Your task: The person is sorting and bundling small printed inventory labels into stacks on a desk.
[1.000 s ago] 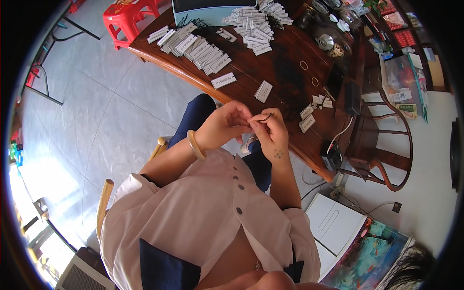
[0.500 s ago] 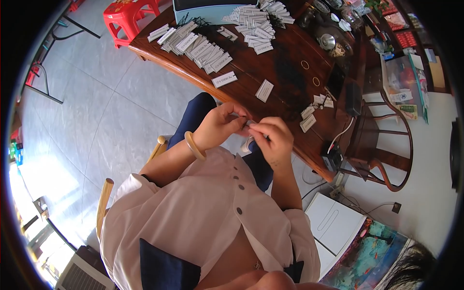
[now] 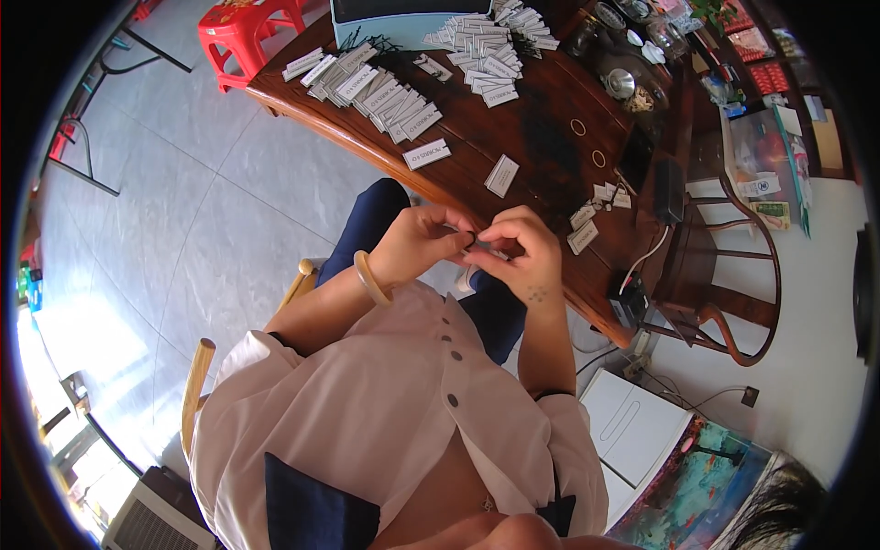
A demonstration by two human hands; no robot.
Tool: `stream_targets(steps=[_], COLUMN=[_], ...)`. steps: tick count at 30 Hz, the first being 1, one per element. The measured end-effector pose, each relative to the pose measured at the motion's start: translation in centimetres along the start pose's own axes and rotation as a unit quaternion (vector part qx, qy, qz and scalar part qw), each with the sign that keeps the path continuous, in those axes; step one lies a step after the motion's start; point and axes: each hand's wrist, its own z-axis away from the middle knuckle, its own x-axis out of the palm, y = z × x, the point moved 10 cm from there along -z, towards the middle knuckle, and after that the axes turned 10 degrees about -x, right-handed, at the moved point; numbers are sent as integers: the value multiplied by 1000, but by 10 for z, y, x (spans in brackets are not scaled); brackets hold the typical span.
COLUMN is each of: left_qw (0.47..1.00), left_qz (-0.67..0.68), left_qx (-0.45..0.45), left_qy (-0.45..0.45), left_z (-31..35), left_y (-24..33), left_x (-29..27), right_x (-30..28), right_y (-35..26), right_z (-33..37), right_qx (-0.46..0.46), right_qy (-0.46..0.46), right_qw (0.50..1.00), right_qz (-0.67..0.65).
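Close together over the table's near edge, my two hands meet in front of my body. My left hand (image 3: pixel 423 240) is closed in a pinch, with a thin black cord (image 3: pixel 471 240) showing at its thumb and fingertip. My right hand (image 3: pixel 526 249) has bent fingers drawn in beside the cord, thumb below; what lies between its fingertips is too small to make out. Nearest on the table are one white tag (image 3: pixel 501 175) and another white tag (image 3: pixel 427 154). Beyond lies a tangle of black cords (image 3: pixel 550 142).
A pile of white tags (image 3: pixel 376 96) and a second tag pile (image 3: pixel 486 60) lie on the wooden table (image 3: pixel 458 115) by a light-blue box (image 3: pixel 394 32). Rings, a phone (image 3: pixel 634 156) and a few corded tags (image 3: pixel 584 236) are at right. A red stool (image 3: pixel 247 37) stands far left.
My right hand has shifted slightly up and right, its fingers more spread from the left fingertips. The black cord shows more clearly at the left pinch. Tags on the table stay put.
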Motion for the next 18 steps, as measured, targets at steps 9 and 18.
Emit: stream_targets(steps=[9, 18], left_qw=[989, 984], left_qz=[149, 171], left_qx=[-16, -54], left_qy=[11, -22], left_z=[0, -3], left_y=[-5, -7], left_x=[-3, 5], right_x=[-4, -13], right_y=[-7, 6], right_z=[-1, 5], right_qx=[-62, -35], right_qy=[39, 66], right_qw=[995, 997], right_qz=[62, -16])
